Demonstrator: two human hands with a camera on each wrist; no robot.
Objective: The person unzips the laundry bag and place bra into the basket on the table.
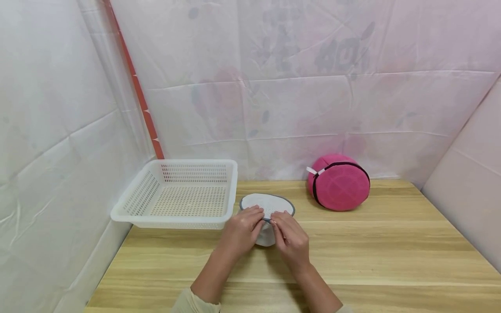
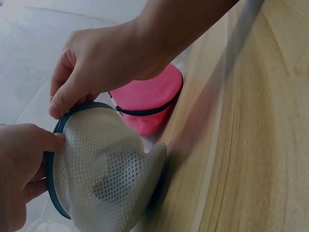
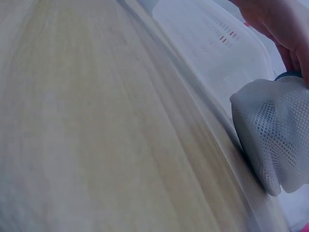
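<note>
Between both hands is a small white mesh laundry bag (image 1: 266, 201) with a dark grey-blue zip edge, seen low in the middle of the head view. My left hand (image 1: 242, 229) pinches the near rim from the left side. On the other side, my right hand (image 1: 291, 240) pinches the same rim close by, its fingertips near the left ones. The left wrist view has the bag's mesh body (image 2: 104, 154) hanging below the dark rim, slightly crumpled. Folded mesh (image 3: 270, 130) touches or nearly touches the wooden table in the right wrist view. The zip pull cannot be made out.
A white plastic basket (image 1: 231, 191) with slotted walls stands to the left on the wooden table (image 1: 372, 256). Toward the back right lies a round pink mesh bag (image 1: 341, 187) with a black zip and white pull tab. Pale sheeting (image 1: 297, 108) encloses the back and sides.
</note>
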